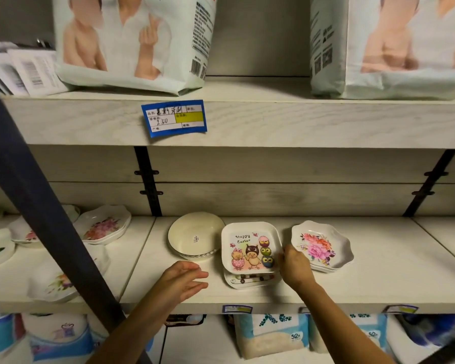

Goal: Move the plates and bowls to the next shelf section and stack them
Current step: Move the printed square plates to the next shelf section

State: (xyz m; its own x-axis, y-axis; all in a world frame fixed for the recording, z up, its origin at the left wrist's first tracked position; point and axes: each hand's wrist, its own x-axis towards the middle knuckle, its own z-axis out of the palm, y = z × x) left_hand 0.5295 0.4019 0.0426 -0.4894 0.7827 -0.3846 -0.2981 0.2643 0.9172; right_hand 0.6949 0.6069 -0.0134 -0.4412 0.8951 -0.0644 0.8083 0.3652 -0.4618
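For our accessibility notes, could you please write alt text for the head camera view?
A person's right hand holds the right edge of a square cartoon plate on a shelf, while the left hand hovers open nearby. A cream bowl sits left of the plate and a flowered dish right of it.

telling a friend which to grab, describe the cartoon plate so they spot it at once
On the middle shelf, right of the black bracket, three dishes stand in a row. The Easter plate is the middle one: square with cartoon chicks and owls, between a plain cream bowl and a scalloped floral plate.
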